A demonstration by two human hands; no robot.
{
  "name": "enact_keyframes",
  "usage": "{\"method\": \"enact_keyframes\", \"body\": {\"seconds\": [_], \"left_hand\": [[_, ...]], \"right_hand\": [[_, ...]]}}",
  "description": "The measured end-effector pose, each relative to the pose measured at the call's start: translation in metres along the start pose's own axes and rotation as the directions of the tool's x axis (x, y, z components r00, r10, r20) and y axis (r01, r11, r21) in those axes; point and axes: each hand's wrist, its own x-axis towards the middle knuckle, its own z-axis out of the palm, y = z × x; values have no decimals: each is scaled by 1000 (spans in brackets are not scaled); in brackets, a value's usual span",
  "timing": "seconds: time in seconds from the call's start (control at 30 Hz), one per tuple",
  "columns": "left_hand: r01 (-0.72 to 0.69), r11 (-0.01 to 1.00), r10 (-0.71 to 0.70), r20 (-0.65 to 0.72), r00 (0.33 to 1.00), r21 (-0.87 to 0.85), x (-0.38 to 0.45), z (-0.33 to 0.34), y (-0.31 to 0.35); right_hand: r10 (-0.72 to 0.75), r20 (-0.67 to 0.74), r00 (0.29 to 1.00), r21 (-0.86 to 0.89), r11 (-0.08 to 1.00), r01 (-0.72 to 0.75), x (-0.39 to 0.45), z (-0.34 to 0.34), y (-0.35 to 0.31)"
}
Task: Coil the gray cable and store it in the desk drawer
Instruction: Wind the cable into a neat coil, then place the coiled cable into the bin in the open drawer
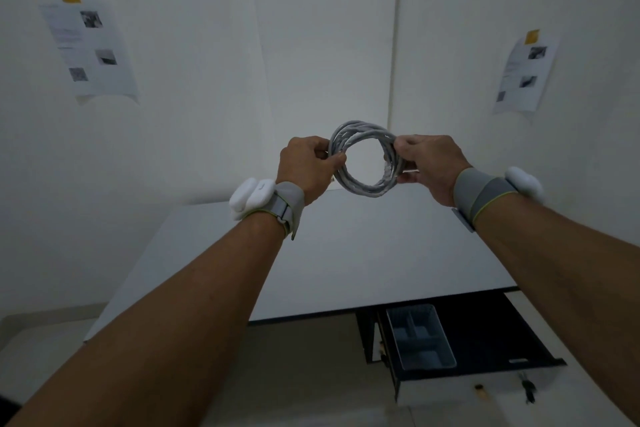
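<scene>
cable (360, 158), gray, wound into a round multi-loop coil & held up in the air w/ both hands, above the far edge of the desk (346, 253). coil faces the camera, so the wall shows thru its open centre. strands look twisted around each other along the ring.

left hand (306, 166) grips the coil's left side: thumb pressed across the front of the loops, other fingers curled around behind, closed tight on the bundle. right hand (429, 166) grips the right side the same way, fingers curled in & pinching the strands btwn thumb & fingertips; a short pale bit pokes out by the right fingertips, can't tell if it's the cable end. both forearms stretched fwd, each wrist w/ a gray strap (289, 208) & a white pod-like device (251, 198) on it.

desk top is pale & flat, pushed into a corner of white walls. drawer (491, 333) under the desk's right front is pulled open, dark inside. a gray divided organiser tray (420, 336) sits in its left part. keys (528, 388) hang at the drawer front.

2 printed sheets are taped to the walls w/ yellow tape, one at left (90, 48), one at right (524, 74); text too small to read.
</scene>
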Motion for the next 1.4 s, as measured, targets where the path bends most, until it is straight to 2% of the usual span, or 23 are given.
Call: {"method": "enact_keyframes", "body": {"seconds": [0.47, 0.8, 1.1, 1.4], "left_hand": [[64, 996, -65, -9, 998, -65, -79, 45, 30], [125, 992, -124, 14, 992, -18, -110, 110, 30], [229, 972, -230, 24, 973, 45, -150, 207, -17], [312, 945, -320, 79, 944, 100, -194, 283, -115]], "right_hand": [[22, -24, 999, -43, 999, -23, -62, -62, 24], [75, 11, 997, -28, 997, -75, -68, -114, 72], [140, 78, 987, -43, 990, -137, -61, -160, 179], [227, 105, 968, -77, 973, -220, -68, -156, 310]]}}
